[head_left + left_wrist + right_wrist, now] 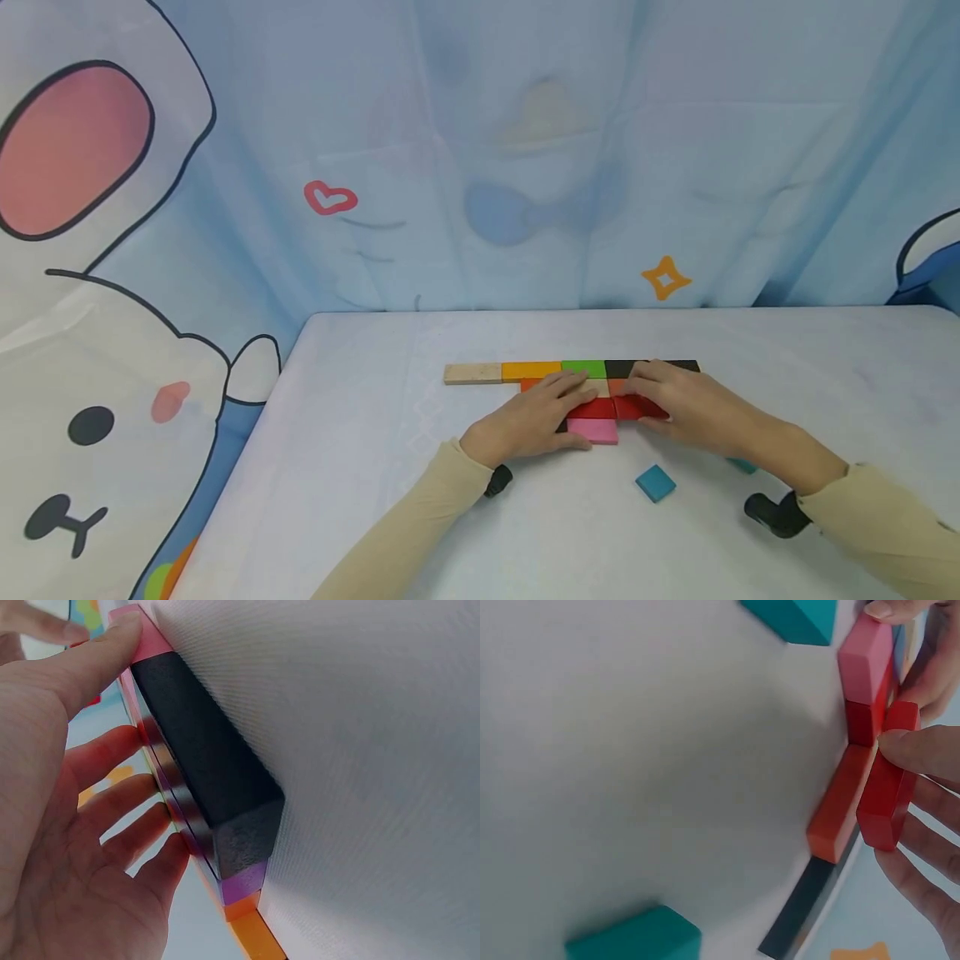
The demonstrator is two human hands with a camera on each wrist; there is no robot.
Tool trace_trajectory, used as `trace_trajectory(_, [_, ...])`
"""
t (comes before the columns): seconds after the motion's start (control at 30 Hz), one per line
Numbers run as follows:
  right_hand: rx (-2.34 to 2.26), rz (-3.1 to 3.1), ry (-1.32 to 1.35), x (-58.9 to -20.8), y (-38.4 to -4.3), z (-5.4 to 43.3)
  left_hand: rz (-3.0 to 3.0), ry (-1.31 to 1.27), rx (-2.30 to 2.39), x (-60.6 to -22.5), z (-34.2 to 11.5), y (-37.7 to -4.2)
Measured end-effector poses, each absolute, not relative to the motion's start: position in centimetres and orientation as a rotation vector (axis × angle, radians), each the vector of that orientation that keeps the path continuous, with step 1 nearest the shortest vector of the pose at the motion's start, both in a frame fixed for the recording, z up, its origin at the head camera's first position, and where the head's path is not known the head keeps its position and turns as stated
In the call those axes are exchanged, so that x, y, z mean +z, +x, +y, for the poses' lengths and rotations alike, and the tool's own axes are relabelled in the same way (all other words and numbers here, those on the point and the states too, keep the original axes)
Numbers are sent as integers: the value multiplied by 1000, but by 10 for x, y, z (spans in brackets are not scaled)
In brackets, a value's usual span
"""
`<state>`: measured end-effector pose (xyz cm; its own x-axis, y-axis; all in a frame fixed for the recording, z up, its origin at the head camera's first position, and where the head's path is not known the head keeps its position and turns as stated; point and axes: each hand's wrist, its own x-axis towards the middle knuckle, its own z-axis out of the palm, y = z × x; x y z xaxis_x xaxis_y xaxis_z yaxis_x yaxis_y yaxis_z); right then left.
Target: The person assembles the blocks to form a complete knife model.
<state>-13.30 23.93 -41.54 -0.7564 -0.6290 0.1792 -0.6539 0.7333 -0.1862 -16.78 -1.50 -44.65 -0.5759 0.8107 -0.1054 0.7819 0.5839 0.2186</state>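
In the head view my right hand (693, 408) pinches a red block (636, 407) between thumb and fingers. The right wrist view shows that red block (891, 784) tilted above an orange-red block (840, 806). My left hand (525, 419) lies over the left part of the flat block arrangement, its fingers touching the top faces. Its thumb rests on the pink block (594, 431) at the near edge. Beside that sits a black block (206, 742), with a purple block (246, 881) behind it. Another red block (592, 408) lies between the hands.
The far row runs from a plain wooden block (472, 374) through a yellow-orange block (531, 372) and a green block (583, 367) to black blocks (684, 365). A loose blue-teal block (656, 483) lies nearer; another teal block (741, 465) is partly under the right forearm.
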Motion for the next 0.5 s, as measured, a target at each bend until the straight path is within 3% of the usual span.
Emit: trace_trajectory(0.5, [311, -2830, 1030, -429, -131, 237, 2611, 1328, 223, -446, -16, -167])
